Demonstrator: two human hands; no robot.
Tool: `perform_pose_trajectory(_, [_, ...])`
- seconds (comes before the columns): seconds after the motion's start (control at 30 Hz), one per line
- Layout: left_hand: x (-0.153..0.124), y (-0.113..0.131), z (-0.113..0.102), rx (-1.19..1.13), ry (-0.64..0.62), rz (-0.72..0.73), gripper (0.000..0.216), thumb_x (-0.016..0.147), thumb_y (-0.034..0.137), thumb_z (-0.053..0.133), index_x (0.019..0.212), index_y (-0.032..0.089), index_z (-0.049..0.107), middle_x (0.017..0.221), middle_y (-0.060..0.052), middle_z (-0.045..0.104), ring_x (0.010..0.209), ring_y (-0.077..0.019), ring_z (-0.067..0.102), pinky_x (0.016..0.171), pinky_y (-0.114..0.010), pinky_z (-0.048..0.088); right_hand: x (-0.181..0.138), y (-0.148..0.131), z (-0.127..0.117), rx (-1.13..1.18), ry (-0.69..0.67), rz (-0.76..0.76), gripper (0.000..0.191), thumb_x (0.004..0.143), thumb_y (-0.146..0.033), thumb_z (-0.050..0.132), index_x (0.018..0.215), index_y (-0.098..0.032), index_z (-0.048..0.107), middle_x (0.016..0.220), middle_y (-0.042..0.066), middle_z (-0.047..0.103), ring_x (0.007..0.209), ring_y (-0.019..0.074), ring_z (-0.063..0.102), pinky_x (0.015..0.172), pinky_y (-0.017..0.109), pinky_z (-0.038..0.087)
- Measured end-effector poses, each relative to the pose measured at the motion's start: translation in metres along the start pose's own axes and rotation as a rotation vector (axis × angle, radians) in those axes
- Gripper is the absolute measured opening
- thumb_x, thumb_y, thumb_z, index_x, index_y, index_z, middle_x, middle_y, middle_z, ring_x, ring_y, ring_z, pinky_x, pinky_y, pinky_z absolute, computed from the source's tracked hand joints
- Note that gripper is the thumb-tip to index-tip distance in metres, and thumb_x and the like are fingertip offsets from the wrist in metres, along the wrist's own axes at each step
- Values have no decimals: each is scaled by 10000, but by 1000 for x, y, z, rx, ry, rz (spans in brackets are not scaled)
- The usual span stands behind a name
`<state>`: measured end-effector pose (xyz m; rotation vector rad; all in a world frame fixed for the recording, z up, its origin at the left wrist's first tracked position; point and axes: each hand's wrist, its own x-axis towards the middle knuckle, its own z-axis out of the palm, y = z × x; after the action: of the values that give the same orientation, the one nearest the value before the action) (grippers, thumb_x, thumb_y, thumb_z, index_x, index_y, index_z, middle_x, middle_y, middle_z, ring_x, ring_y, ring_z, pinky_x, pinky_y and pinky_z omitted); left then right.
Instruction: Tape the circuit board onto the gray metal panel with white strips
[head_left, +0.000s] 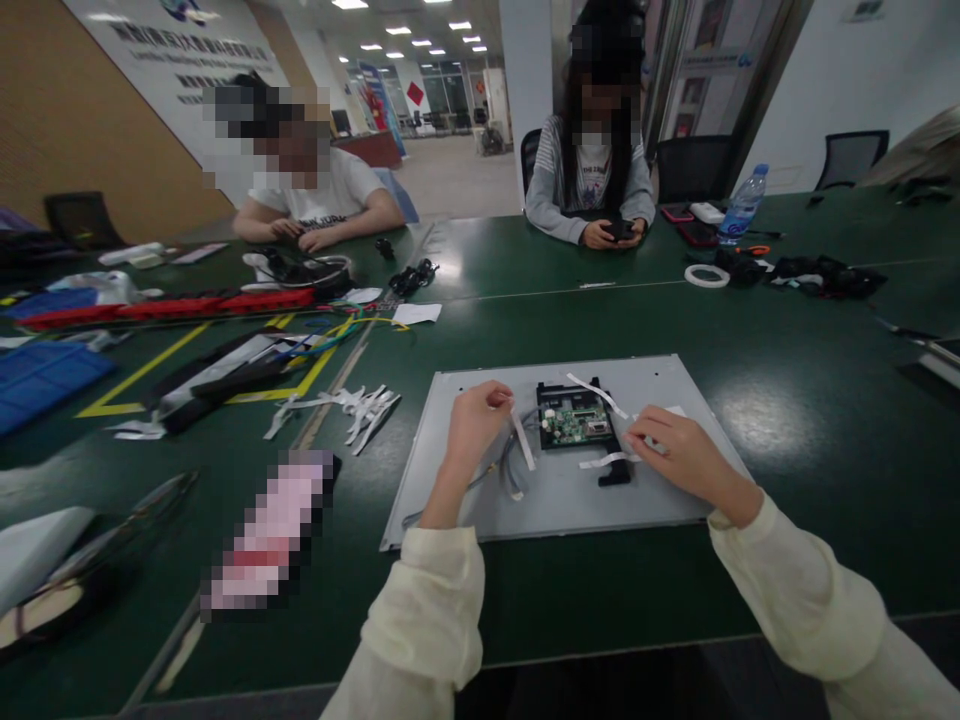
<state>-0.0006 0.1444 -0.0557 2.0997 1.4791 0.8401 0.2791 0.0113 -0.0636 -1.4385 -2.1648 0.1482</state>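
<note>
The left hand (474, 425) pinches a strip (523, 440) by its end, so it hangs free; the right hand (679, 450) curls at a second strip (600, 461), its grip unclear. A panel (555, 505), flat on the counter (615, 590), supports the board (574, 428).

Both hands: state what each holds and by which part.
The left hand pinches a white strip by its upper end. The right hand is beside a second strip; any hold cannot be told.
</note>
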Motion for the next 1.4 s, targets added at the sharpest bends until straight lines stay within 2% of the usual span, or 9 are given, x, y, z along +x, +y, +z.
perform_pose_trajectory(0.33, [-5, 17, -27, -375, -69, -83, 183, 646, 293, 700, 758, 151, 671, 710, -36, 691, 662, -162, 641, 642, -271, 486, 30, -45, 2, 177, 22, -11, 286, 919, -264, 446, 1166, -211, 581, 1164, 92, 593, 1035, 209, 581, 862, 379, 504])
perform_pose_trajectory(0.43, [-7, 19, -32, -414, -112, -86, 180, 639, 281, 718, 748, 145, 671, 692, -28, 681, 645, -149, 629, 631, -260, 479, 44, -57, 11, 203, -9, 17, 353, 923, -295, 444, 1253, -208, 533, 1256, 85, 566, 1139, 210, 543, 959, 397, 469])
perform_pose_trajectory(0.57, [-8, 18, -38, -488, -160, -88, 189, 637, 264, 732, 764, 139, 670, 689, -25, 673, 642, -138, 620, 630, -252, 474, 57, -68, 33, 65, -116, -98, 449, 933, -277, 404, 1363, -154, 446, 1388, 104, 481, 1311, 234, 398, 1091, 445, 338])
perform_pose_trajectory(0.77, [-13, 27, -51, -608, -255, -119, 224, 645, 274, 757, 809, 147, 671, 735, -34, 692, 688, -149, 643, 665, -262, 493, 63, -70, 64, -109, -181, -157, 440, 940, -232, 342, 1352, -142, 470, 1413, 103, 461, 1352, 271, 339, 1096, 507, 284])
perform_pose_trajectory(0.93, [-16, 31, -57, -751, -266, -128, 229, 646, 264, 773, 825, 166, 667, 783, -24, 702, 729, -144, 656, 708, -258, 500, 62, -70, 60, -26, -148, -153, 438, 936, -222, 360, 1352, -146, 475, 1404, 104, 471, 1365, 266, 315, 1117, 498, 246])
perform_pose_trajectory(1.07, [-15, 31, -55, -809, -267, -153, 260, 632, 279, 775, 832, 160, 659, 789, -34, 703, 742, -155, 660, 725, -275, 505, 63, -72, 50, 311, -11, -39, 405, 952, -221, 331, 1308, -160, 515, 1354, 107, 520, 1305, 211, 416, 1101, 436, 309])
perform_pose_trajectory(1.23, [-13, 32, -47, -766, -239, -172, 295, 633, 321, 771, 847, 154, 656, 808, -49, 705, 761, -169, 663, 730, -287, 508, 62, -84, 47, 868, 89, 253, 390, 916, -396, 470, 1235, -193, 563, 1147, 84, 658, 1038, 187, 624, 858, 329, 517])
perform_pose_trajectory(1.33, [-13, 33, -40, -752, -187, -172, 286, 624, 304, 779, 834, 154, 656, 786, -39, 700, 754, -164, 659, 726, -280, 502, 61, -93, 47, 857, 75, 294, 409, 815, -384, 624, 1171, -182, 614, 1043, 72, 692, 925, 190, 652, 783, 304, 526])
perform_pose_trajectory(1.4, [-13, 34, -36, -741, -168, -178, 285, 624, 305, 779, 832, 153, 656, 773, -37, 698, 742, -165, 657, 710, -279, 501, 61, -96, 48, 783, 60, 286, 307, 797, -350, 639, 1050, -181, 678, 919, 52, 710, 807, 178, 656, 736, 299, 516])
